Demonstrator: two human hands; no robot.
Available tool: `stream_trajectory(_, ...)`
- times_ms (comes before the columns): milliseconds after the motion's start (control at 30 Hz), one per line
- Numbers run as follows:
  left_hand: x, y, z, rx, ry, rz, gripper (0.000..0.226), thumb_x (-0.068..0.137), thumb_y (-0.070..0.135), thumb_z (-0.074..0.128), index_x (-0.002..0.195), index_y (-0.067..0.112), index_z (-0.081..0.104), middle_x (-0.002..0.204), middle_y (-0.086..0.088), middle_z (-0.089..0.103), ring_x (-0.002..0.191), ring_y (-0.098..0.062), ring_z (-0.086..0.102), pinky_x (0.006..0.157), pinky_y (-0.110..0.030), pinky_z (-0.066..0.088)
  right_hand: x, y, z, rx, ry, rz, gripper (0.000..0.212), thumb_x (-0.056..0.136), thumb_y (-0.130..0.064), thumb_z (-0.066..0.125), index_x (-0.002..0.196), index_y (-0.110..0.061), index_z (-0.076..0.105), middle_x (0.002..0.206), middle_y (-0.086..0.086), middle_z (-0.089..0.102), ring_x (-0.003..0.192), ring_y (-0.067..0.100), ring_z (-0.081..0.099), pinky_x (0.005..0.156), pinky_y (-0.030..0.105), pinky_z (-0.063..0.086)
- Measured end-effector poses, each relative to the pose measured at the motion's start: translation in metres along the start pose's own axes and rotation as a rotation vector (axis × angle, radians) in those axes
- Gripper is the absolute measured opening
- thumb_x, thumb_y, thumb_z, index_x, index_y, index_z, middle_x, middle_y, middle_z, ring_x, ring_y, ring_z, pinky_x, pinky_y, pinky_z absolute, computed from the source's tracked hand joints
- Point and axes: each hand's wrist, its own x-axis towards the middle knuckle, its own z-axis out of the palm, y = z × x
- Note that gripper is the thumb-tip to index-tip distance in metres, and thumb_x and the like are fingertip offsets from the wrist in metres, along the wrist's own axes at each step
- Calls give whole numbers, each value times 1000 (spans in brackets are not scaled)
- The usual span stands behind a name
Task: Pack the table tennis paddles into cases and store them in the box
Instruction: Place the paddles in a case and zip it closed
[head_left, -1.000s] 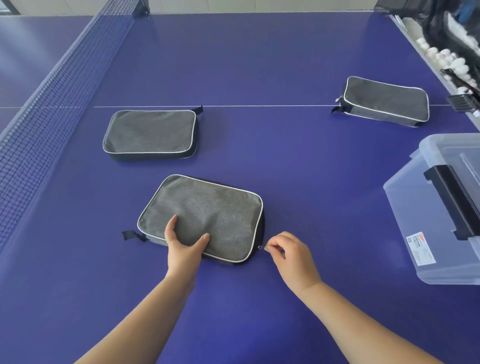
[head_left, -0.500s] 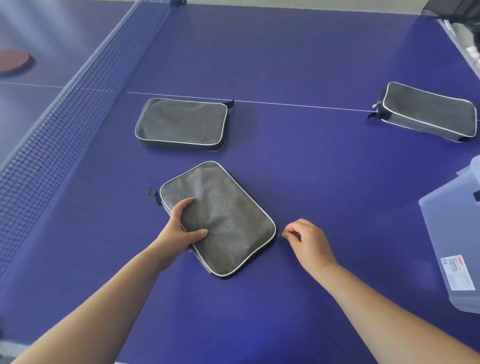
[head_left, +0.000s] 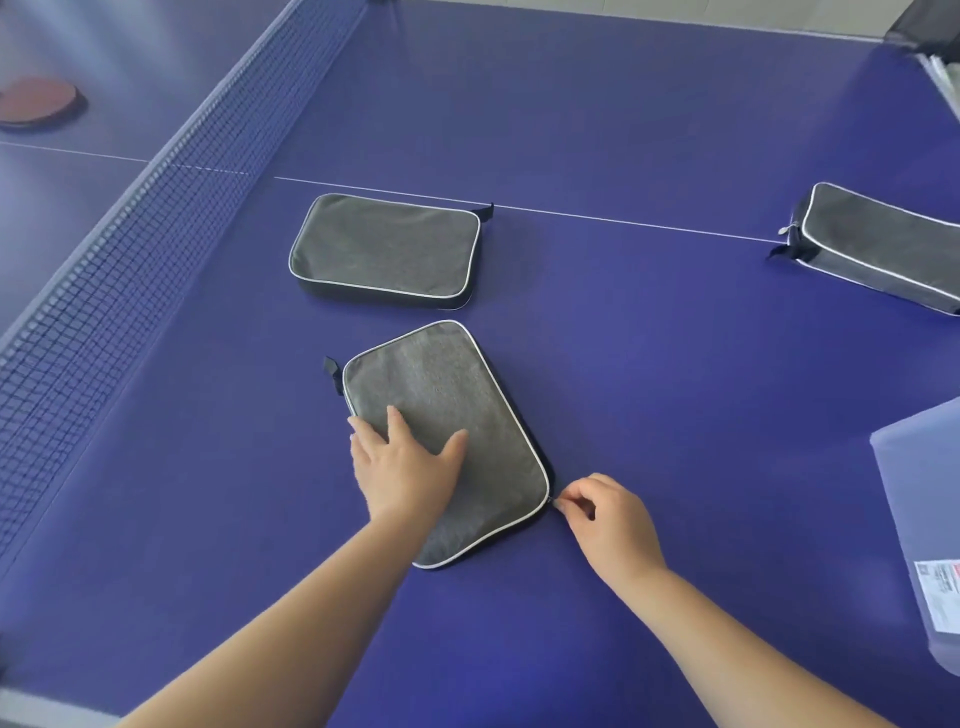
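While the left hand (head_left: 410, 467) lies spread on the near case (head_left: 447, 415), the right hand (head_left: 608, 514) pinches its zipper pull (head_left: 557, 502).

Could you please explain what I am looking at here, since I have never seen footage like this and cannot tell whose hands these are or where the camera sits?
There is no robot: a person wears a camera on the head, looking down at their own bare hands. The surface is a blue table tennis table with its net. The left hand presses flat on the nearest grey case, while the right hand pinches the zipper pull at the case's edge. Two more grey cases lie farther off. A red paddle lies beyond the net, and a clear plastic box stands at the right.
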Motion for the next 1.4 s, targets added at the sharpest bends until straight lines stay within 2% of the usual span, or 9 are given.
stream_trajectory(167, 5, 16, 19, 87, 15, 3, 121, 74, 75, 60, 155, 15, -7, 158, -21, -21, 148, -35, -11, 122, -44, 3, 3, 1, -5, -36, 7, -40, 12, 88, -25, 68, 77, -25, 64, 76, -14, 56, 72, 7, 54, 59, 29, 49)
stream_trajectory(267, 15, 13, 20, 133, -31, 124, 121, 73, 74, 61, 155, 17, -8, 158, -18, -23, 148, -33, -13, 122, -42, 1, 3, 4, -8, -96, -6, -83, 14, 89, -26, 67, 76, -27, 62, 74, -16, 53, 74, 5, 51, 56, 21, 43)
stream_trajectory(500, 36, 21, 16, 309, -133, 384, 123, 69, 75, 63, 155, 21, -6, 160, -13, -20, 149, -31, -11, 122, -42, 5, 5, 8, -10, -153, 37, -115, 13, 86, -26, 70, 75, -26, 63, 73, -16, 52, 71, 6, 48, 50, 21, 40)
stream_trajectory(700, 47, 24, 9, 415, -249, 615, 124, 68, 74, 67, 156, 23, -5, 161, -8, -19, 149, -26, -10, 122, -41, 6, 19, 5, -18, -142, 84, -55, 17, 88, -23, 68, 73, -22, 61, 73, -12, 53, 70, 8, 48, 50, 20, 36)
stream_trajectory(900, 55, 42, 1, 690, -423, 901, 132, 64, 72, 71, 155, 23, -12, 161, -3, -21, 150, -22, -13, 121, -47, -5, 34, 23, -48, -82, 196, 158, 16, 90, -19, 63, 75, -21, 60, 79, -8, 55, 68, 13, 52, 54, 30, 42)
stream_trajectory(1000, 41, 52, 9, 618, -382, 760, 128, 68, 74, 66, 155, 20, -11, 162, -8, -16, 150, -25, -11, 120, -52, -5, 29, 30, -54, -98, 191, 167, 15, 90, -21, 64, 75, -24, 61, 79, -11, 56, 69, 12, 53, 56, 32, 46)
stream_trajectory(1100, 16, 57, 32, 412, -180, 433, 115, 76, 82, 44, 155, 16, -7, 162, -16, -7, 150, -29, -8, 119, -53, -3, 24, 28, -50, -46, 196, 176, 13, 90, -20, 64, 78, -24, 62, 79, -12, 56, 69, 10, 53, 56, 31, 46)
stream_trajectory(1167, 1, 56, 48, 385, -78, 326, 112, 78, 84, 36, 155, 16, -8, 162, -18, -6, 150, -32, -9, 119, -55, -3, 22, 28, -49, -22, 202, 177, 13, 91, -19, 63, 78, -23, 62, 80, -11, 56, 69, 10, 54, 56, 31, 46)
stream_trajectory(1400, -6, 43, 67, 431, 76, 468, 111, 74, 85, 32, 154, 14, 1, 151, -10, 22, 145, -30, 13, 119, -53, 4, 17, 41, -57, -87, 197, 164, 15, 90, -19, 63, 76, -21, 60, 78, -8, 55, 68, 12, 50, 54, 33, 44)
